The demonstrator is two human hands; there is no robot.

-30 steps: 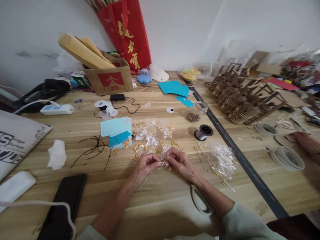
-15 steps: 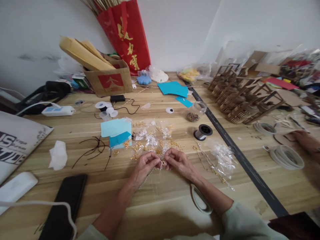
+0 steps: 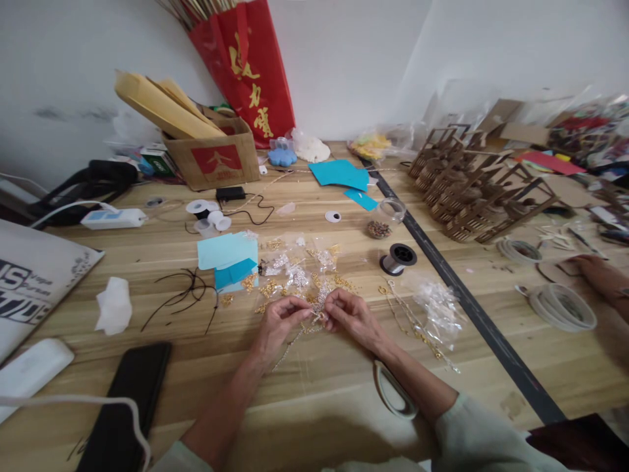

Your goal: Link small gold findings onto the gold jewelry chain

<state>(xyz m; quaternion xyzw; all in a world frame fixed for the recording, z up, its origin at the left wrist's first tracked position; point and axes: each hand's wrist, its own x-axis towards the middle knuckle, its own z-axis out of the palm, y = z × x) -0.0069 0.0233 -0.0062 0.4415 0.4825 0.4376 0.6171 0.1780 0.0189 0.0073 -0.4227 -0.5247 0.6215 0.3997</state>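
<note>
both hands (image 3: 307, 318) pinching a fine chain (image 3: 293, 344), beads (image 3: 323, 294) just beyond

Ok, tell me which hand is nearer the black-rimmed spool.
Right. The right hand is below and left of the spool in the picture; the left hand is farther left.

Red bag with gold characters (image 3: 260, 72) leaning by the wall, cardboard box (image 3: 216, 157) stuffed with padded envelopes (image 3: 160, 105), black phone (image 3: 125, 406) lying near the surface's edge, white power strip (image 3: 114, 217), wooden models (image 3: 472, 183) crowded together
</note>
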